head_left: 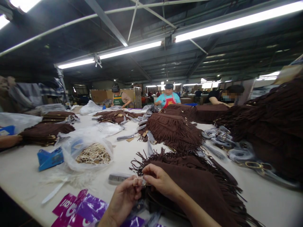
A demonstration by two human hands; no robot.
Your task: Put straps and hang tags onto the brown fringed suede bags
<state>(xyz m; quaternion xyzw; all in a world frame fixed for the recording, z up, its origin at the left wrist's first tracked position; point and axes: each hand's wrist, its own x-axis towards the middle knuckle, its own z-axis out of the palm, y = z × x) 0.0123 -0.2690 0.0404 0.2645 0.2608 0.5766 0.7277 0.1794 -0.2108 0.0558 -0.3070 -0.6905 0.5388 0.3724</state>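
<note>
Fluorescent tubes [132, 50] are fixed beneath the steel roof frame [201, 56] of a large workshop hall, and a long white desk [23, 167] is stretched away down the room. Stacks of brown fringed bags [46, 132] are laid along its left side. A clear plastic bag [87, 154] filled with pale cords and tags is placed left of centre, with a blue packet [50, 158] just beside it. Purple and magenta printed plastic sleeves [80, 208] are spread near the desk's front edge. Metal hardware in clear wrapping [223, 138] is gathered on the right, next to a tall heap of brown fringed suede [267, 132]. Beyond, a co-worker in a green apron [118, 99] and another in a red apron [168, 99] are seen across the desk, and a co-worker's forearm [9, 141] is seen at the left edge.

A fringed brown suede bag [189, 189] is laid flat on the desk directly before the wearer. Its long axis is directed from beside the hands toward the lower right, with fringe hanging along its far edge. The left hand [123, 201] and right hand [161, 179] are brought together just above its left end, and a small metal fitting [142, 182] is pinched between them. Both grips are closed on that fitting; whether it is joined to the bag cannot be told.
</note>
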